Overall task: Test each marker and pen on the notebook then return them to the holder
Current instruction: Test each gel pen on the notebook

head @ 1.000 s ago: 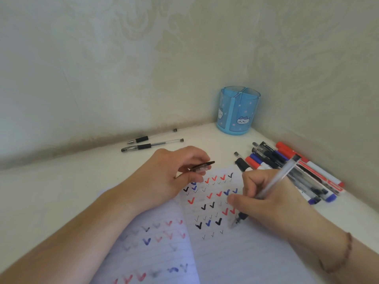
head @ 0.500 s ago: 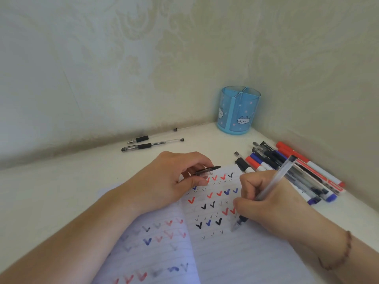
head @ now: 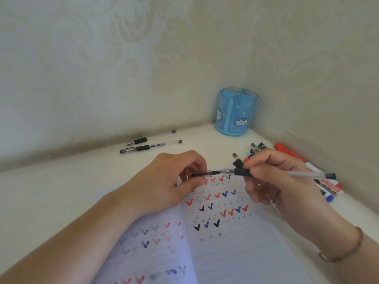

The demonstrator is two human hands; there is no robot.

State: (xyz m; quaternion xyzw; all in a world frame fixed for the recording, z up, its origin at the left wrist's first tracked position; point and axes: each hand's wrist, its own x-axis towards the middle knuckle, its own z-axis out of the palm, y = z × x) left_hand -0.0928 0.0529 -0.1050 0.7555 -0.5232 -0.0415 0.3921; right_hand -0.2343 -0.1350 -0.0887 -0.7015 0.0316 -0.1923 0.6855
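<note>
Your right hand [head: 272, 179] holds the pen [head: 287, 173] above the top of the notebook [head: 235, 253]. The fingers and thumb pinch it at the black grip, and the pen lies almost level, with its tip to the left and its black end plug out to the right. Your left hand [head: 170, 181] pinches the cap [head: 205, 174] between thumb and fingers, also level, with the open end facing the tip. The tip is just at the mouth of the cap; I cannot tell if it is already inside.

The notebook lies open on the table [head: 51, 201] under both hands. The right page has rows of check marks in red, blue and black, and the same marks show faintly on the left page.

The holder [head: 235, 113] is blue, with little cat pictures, and stands in the corner where the two walls meet, well apart from your hands. It has inner dividers, and no pen shows above its rim.

A pile of markers [head: 326, 181] and pens lies by the right wall, partly hidden behind your right hand. Two more pens [head: 151, 146] lie side by side near the back wall, to the left of the holder.

A thin bracelet [head: 346, 253] is on your right wrist.
</note>
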